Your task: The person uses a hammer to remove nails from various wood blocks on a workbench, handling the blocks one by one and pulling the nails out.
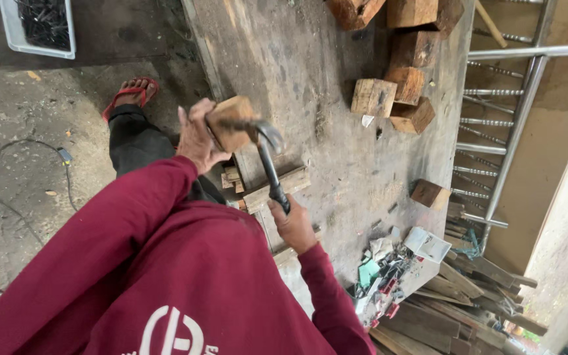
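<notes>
My left hand [195,137] grips a small wooden block [231,122] and holds it up above the edge of the grey workbench [310,79]. My right hand [294,227] is closed around the black handle of a claw hammer [269,161]. The hammer's metal head rests against the block, claw side at its right face. Both arms wear dark red sleeves. Under the hammer a flat wooden board [276,189] lies on the bench edge.
Several wooden blocks [396,89] lie at the bench's far end, and one more block [430,194] sits to the right. Scrap and a small box [426,244] clutter the near right. A white crate [37,26] stands on the floor. Metal railings [507,131] run along the right.
</notes>
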